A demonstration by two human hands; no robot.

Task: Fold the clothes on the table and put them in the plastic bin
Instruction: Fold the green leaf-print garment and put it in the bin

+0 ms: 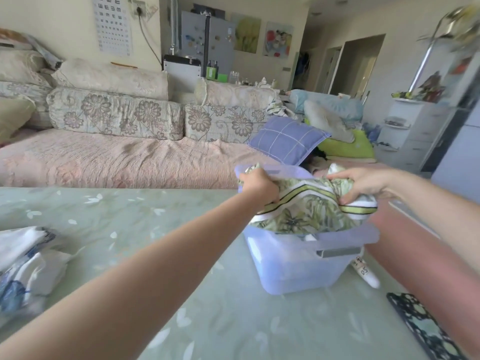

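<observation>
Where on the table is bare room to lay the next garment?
The pale green tablecloth lies bare between the crumpled blue-and-white garment and the lilac plastic bin. Right of the bin is crowded: white tube, black patterned case.

A home living room: floral sofa, magnet-covered fridge, paintings on the wall.

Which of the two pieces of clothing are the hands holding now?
The green leaf-print garment with the striped band: the left hand and right hand grip it over the plastic bin. The white-and-blue garment lies untouched on the table.
</observation>
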